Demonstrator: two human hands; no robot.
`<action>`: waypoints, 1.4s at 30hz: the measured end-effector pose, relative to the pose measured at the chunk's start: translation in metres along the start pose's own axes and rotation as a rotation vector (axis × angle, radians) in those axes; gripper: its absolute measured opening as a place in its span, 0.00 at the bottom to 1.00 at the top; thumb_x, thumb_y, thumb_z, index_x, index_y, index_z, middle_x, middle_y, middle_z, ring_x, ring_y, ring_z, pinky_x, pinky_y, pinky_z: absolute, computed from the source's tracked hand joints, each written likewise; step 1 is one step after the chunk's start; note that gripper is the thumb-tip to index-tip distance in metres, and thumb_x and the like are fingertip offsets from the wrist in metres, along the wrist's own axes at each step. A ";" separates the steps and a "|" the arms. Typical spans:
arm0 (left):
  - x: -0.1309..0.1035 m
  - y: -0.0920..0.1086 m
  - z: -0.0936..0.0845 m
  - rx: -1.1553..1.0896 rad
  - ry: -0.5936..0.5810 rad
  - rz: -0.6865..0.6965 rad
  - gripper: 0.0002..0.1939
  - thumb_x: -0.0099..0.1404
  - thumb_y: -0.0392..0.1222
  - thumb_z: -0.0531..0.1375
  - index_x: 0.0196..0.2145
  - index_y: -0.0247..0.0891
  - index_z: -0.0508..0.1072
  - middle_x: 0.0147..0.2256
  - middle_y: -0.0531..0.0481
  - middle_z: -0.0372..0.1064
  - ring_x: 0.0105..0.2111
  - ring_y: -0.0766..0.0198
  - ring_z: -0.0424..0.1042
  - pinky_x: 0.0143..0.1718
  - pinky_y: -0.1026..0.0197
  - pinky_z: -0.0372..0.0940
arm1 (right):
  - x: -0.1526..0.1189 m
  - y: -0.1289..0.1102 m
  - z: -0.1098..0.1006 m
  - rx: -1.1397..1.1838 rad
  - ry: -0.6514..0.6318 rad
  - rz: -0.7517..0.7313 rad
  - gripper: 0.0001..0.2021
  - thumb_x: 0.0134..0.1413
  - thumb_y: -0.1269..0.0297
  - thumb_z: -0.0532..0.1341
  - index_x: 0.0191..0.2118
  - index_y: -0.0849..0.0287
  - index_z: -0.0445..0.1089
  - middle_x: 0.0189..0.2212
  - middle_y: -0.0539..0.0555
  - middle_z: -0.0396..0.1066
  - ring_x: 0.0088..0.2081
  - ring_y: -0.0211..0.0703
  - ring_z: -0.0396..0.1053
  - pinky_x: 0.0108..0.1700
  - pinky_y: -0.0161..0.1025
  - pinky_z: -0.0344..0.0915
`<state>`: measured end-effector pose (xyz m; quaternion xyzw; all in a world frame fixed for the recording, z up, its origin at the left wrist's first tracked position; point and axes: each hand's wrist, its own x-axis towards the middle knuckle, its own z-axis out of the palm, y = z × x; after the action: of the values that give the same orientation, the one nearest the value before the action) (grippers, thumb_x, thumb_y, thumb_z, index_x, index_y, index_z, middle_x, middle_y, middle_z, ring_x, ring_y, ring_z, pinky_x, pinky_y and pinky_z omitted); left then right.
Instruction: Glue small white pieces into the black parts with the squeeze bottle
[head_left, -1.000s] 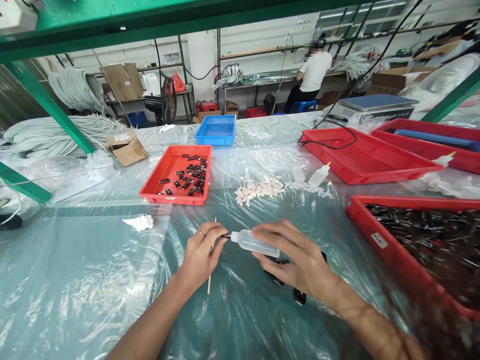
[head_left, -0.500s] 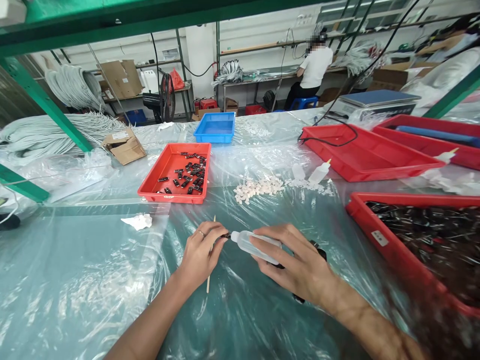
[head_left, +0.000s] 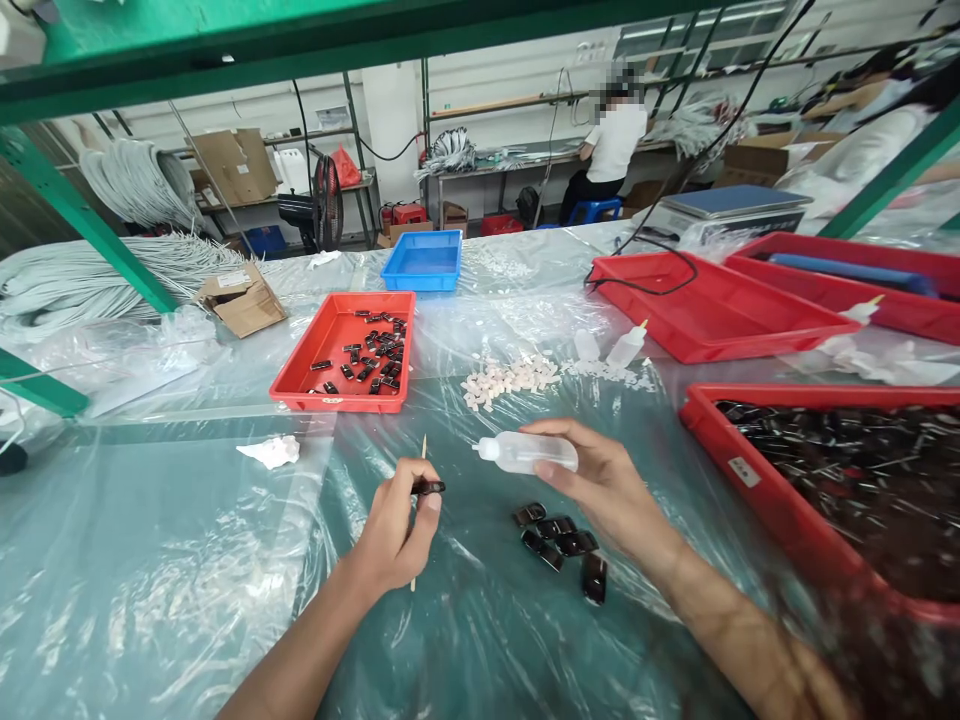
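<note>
My left hand (head_left: pixel 401 525) is closed, pinching a small glossy black part (head_left: pixel 429 488) between thumb and fingers. A thin wooden stick (head_left: pixel 424 446) runs past the same hand, its tip above and its other end below; whether the hand grips it or it lies on the table I cannot tell. My right hand (head_left: pixel 592 465) is wrapped round a translucent squeeze bottle (head_left: pixel 517 452), held sideways with its nozzle pointing left, apart from the black part. Below the bottle, several black parts (head_left: pixel 559 540) lie on the plastic-covered table (head_left: pixel 450 640).
A red tray (head_left: pixel 341 403) with black parts stands ahead; behind it is a blue tray (head_left: pixel 421 280). Small whitish pieces (head_left: pixel 510 378) lie near another dropper bottle (head_left: pixel 627 346). At right is a full red bin (head_left: pixel 750 480). Crumpled tissue (head_left: pixel 271 452) lies left. A person (head_left: pixel 616 140) sits beyond.
The squeeze bottle has moved up and right, away from the black part. My left hand has lowered slightly. The black parts under my right hand have come into view.
</note>
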<state>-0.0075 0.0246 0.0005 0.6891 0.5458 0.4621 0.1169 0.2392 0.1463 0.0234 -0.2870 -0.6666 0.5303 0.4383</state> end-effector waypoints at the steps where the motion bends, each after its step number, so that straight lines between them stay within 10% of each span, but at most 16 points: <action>1: -0.001 0.000 0.000 -0.048 -0.011 -0.026 0.09 0.81 0.46 0.50 0.48 0.49 0.69 0.28 0.57 0.69 0.26 0.60 0.72 0.30 0.57 0.71 | 0.001 0.001 0.000 0.032 0.011 0.028 0.15 0.57 0.51 0.76 0.46 0.52 0.82 0.38 0.52 0.82 0.37 0.45 0.78 0.37 0.38 0.76; 10: 0.014 0.002 -0.001 -0.043 -0.002 -0.058 0.07 0.78 0.42 0.61 0.50 0.48 0.78 0.42 0.49 0.81 0.42 0.56 0.81 0.47 0.52 0.76 | -0.002 -0.005 0.001 -0.081 -0.049 -0.093 0.14 0.59 0.57 0.75 0.48 0.53 0.81 0.41 0.53 0.84 0.39 0.45 0.81 0.40 0.39 0.77; 28: 0.013 -0.002 0.003 0.006 0.098 0.034 0.06 0.73 0.34 0.66 0.42 0.47 0.77 0.39 0.50 0.81 0.40 0.56 0.80 0.44 0.52 0.75 | -0.017 -0.017 0.010 -0.691 -0.106 -0.776 0.28 0.64 0.71 0.69 0.65 0.41 0.72 0.46 0.57 0.82 0.41 0.54 0.83 0.42 0.53 0.85; 42: 0.018 0.005 0.000 0.122 -0.024 0.107 0.06 0.75 0.33 0.64 0.42 0.45 0.77 0.39 0.50 0.83 0.40 0.57 0.81 0.45 0.53 0.75 | -0.013 -0.023 0.000 -0.652 -0.225 -0.665 0.17 0.69 0.69 0.66 0.60 0.50 0.72 0.47 0.57 0.79 0.41 0.48 0.79 0.45 0.48 0.83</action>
<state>-0.0048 0.0379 0.0131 0.7284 0.5341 0.4254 0.0563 0.2470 0.1287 0.0416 -0.1215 -0.8971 0.1525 0.3964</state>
